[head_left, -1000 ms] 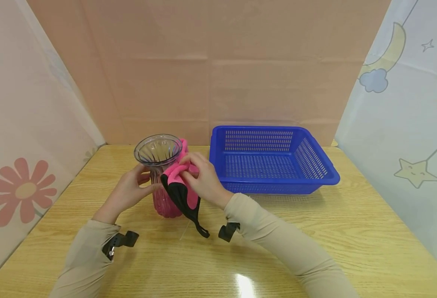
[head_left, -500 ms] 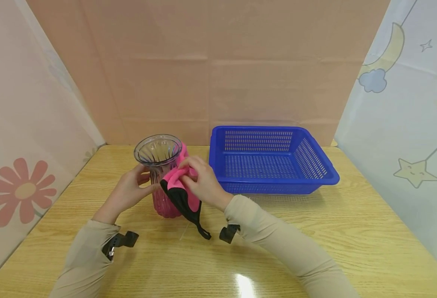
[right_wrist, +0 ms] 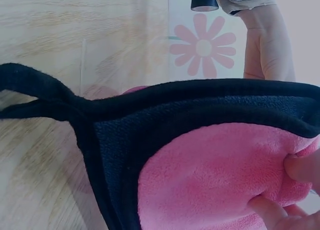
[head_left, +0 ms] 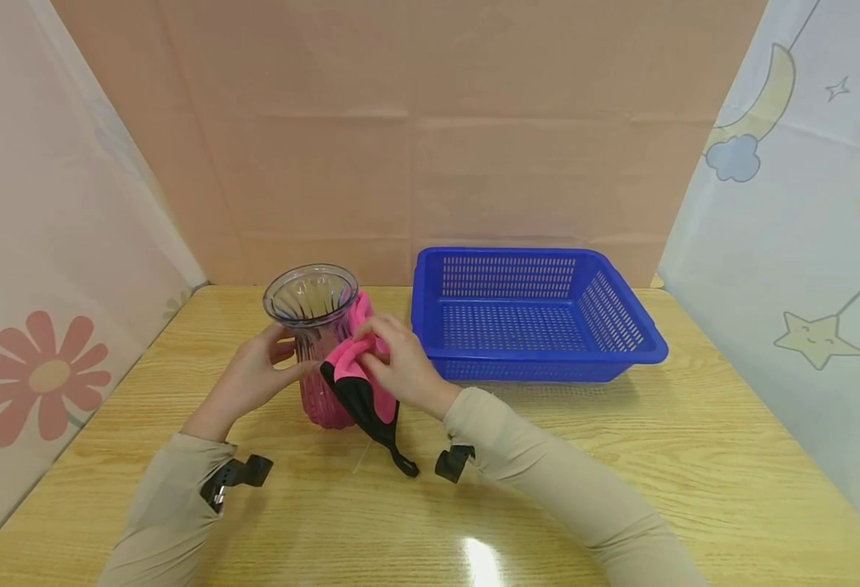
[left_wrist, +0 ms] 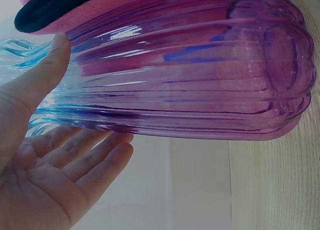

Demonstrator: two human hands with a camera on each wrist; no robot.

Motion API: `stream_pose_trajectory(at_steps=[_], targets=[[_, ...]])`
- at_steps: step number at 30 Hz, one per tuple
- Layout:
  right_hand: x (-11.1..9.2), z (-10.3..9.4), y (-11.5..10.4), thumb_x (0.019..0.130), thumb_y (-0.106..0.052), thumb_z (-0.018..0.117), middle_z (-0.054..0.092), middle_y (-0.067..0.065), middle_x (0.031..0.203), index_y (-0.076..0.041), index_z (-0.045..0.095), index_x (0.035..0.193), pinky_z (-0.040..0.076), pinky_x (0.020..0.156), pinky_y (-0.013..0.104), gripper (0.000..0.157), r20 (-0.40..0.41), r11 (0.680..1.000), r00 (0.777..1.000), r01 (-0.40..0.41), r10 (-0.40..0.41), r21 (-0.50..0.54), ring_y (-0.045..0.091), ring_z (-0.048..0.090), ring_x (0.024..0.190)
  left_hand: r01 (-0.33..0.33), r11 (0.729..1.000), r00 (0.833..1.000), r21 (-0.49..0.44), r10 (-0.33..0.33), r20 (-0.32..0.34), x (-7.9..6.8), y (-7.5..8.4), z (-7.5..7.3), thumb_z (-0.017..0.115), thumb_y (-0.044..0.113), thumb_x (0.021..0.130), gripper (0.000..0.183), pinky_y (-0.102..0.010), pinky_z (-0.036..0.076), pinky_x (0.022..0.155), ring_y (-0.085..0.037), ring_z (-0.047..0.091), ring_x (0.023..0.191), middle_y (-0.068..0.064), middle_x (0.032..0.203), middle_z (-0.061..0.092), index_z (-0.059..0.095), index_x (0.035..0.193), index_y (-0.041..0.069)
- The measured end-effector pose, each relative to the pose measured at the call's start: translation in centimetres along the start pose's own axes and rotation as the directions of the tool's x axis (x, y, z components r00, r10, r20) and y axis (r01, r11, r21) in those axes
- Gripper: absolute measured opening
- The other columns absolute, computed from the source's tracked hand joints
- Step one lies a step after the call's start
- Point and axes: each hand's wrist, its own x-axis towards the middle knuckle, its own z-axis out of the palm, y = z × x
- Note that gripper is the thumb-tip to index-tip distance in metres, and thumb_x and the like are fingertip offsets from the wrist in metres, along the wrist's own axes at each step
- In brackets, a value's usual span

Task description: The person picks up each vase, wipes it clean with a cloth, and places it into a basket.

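A ribbed glass vase (head_left: 319, 399), pink toward its base and bluish at the flared rim, stands upright on the table. My left hand (head_left: 257, 371) holds its neck, thumb in front and fingers round the far side. In the left wrist view, the same vase (left_wrist: 200, 89) fills most of the picture. My right hand (head_left: 403, 363) pinches a plush pink cleaning cloth (head_left: 359, 399) with black edging against the vase's right side. From its lower corner hangs a black loop (head_left: 404, 465). Bunched folds of the cloth (right_wrist: 215, 175) lie between thumb and fingers in the right wrist view.
To the right, behind my right hand, stands a blue plastic basket (head_left: 540, 356) with slotted walls. The wooden table (head_left: 620, 456) meets a peach backdrop (head_left: 415, 147) at the back. Printed panels rise along both sides.
My right hand has slid a little down the vase's side with the cloth, and the black loop has shifted slightly down and right. My left hand and the vase stay put.
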Motion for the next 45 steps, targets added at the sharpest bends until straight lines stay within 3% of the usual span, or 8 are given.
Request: stream_pose_trajectory(at_steps=[13, 18, 24, 38, 45], targets=[[-0.4, 0.2, 0.9, 0.085, -0.001, 0.063, 0.057, 0.015, 0.1, -0.004, 0.056, 0.094, 0.053, 0.078, 0.047, 0.012, 0.056, 1.0, 0.998, -0.019, 0.02, -0.015, 0.024, 0.053, 0.088, 0.032, 0.999, 0.999, -0.015, -0.032, 0.019, 0.1, 0.0, -0.1, 0.07, 0.036, 0.082, 0.08, -0.053, 0.049, 0.094, -0.048, 0.051, 0.119, -0.027, 0.139, 0.044, 0.03, 0.143, 0.005], [-0.6, 0.3, 1.1, 0.084, 0.0, 0.062, 0.058, 0.016, 0.1, -0.004, 0.055, 0.093, 0.053, 0.081, 0.047, 0.012, 0.067, 0.999, 0.998, -0.017, 0.019, -0.031, 0.025, 0.054, 0.091, 0.036, 0.999, 0.999, -0.009, -0.036, 0.021, 0.1, 0.1, -0.1, 0.07, 0.036, 0.082, 0.081, -0.053, 0.049, 0.093, -0.048, 0.051, 0.119, -0.028, 0.14, 0.043, 0.029, 0.144, 0.004], [-0.8, 0.4, 1.2, 0.084, 0.001, 0.063, 0.058, 0.015, 0.1, -0.004, 0.055, 0.092, 0.054, 0.082, 0.043, 0.013, 0.063, 0.999, 0.998, 0.0, 0.003, -0.046, 0.024, 0.055, 0.092, 0.039, 0.999, 0.999, 0.001, -0.039, 0.019, 0.0, 0.2, -0.1, 0.07, 0.036, 0.082, 0.08, -0.053, 0.049, 0.093, -0.048, 0.051, 0.118, -0.029, 0.138, 0.044, 0.029, 0.143, 0.003], [-0.6, 0.4, 1.4, 0.084, 0.0, 0.063, 0.061, 0.013, 0.098, -0.004, 0.057, 0.092, 0.055, 0.081, 0.045, 0.011, 0.022, 1.0, 1.0, 0.013, -0.013, -0.021, 0.024, 0.057, 0.091, 0.028, 1.0, 0.999, -0.009, -0.028, 0.015, 0.0, 0.3, -0.1, 0.07, 0.035, 0.082, 0.08, -0.053, 0.049, 0.093, -0.048, 0.051, 0.118, -0.029, 0.138, 0.043, 0.029, 0.144, 0.003], [-0.1, 0.2, 0.8, 0.085, 0.0, 0.063, 0.061, 0.012, 0.098, -0.005, 0.058, 0.092, 0.057, 0.08, 0.039, 0.01, -0.007, 0.999, 0.999, 0.038, -0.038, -0.002, 0.023, 0.057, 0.093, 0.035, 0.999, 0.999, -0.004, -0.035, 0.016, -0.1, 0.3, -0.1, 0.069, 0.029, 0.084, 0.073, -0.054, 0.049, 0.093, -0.05, 0.051, 0.117, -0.031, 0.134, 0.047, 0.032, 0.141, 0.002]])
